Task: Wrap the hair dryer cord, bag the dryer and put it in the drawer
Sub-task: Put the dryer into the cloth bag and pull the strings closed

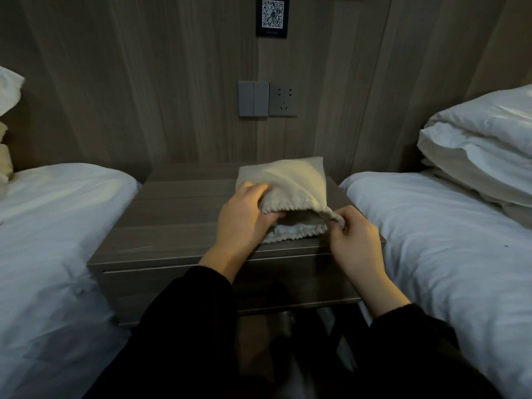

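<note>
Note left hand [240,217] partly concealed in cloth bag [290,182] mouth at nightstand [172,214] front edge, bag contents unseen, QR placard [272,15] cropped.

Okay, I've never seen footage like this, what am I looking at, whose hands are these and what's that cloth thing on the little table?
There is no machine here. One camera, worn on a person's head, looks forward and down at their own two hands. A beige cloth bag lies on a nightstand between two beds. The left hand grips the upper rim of the bag's mouth and the right hand pinches its right end, holding it open. What is inside cannot be seen. The drawer below looks shut.
</note>
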`<state>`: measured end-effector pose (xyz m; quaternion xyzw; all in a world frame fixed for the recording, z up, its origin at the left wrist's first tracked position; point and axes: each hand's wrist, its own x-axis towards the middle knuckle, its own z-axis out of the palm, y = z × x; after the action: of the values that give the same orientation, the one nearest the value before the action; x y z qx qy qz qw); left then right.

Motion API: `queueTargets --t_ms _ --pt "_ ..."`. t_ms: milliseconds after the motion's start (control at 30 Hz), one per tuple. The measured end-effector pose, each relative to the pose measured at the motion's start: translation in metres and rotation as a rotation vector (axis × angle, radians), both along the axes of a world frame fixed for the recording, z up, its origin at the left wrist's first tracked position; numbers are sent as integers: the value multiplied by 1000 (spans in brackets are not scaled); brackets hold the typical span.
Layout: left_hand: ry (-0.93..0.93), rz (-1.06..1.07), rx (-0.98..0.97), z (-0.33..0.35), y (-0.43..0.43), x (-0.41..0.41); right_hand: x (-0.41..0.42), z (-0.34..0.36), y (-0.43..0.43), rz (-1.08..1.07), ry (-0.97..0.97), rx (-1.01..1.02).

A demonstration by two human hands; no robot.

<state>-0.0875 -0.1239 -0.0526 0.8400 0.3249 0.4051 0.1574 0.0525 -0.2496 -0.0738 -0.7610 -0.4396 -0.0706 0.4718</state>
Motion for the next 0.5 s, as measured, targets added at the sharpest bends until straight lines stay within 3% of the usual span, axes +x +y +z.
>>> queueTargets --t_ms 100,233,400,500 --pt "167 -14 44 -8 4 -13 14 -4 -8 -11 -1 -119" --pt "299 -41 62 -13 7 -38 14 -1 -19 194 -82 -212" --pt "399 28 -1 -13 1 -51 7 -6 -19 198 -314 -427" --pt "330 12 -25 -13 -4 -50 5 -1 -13 163 -419 -453"
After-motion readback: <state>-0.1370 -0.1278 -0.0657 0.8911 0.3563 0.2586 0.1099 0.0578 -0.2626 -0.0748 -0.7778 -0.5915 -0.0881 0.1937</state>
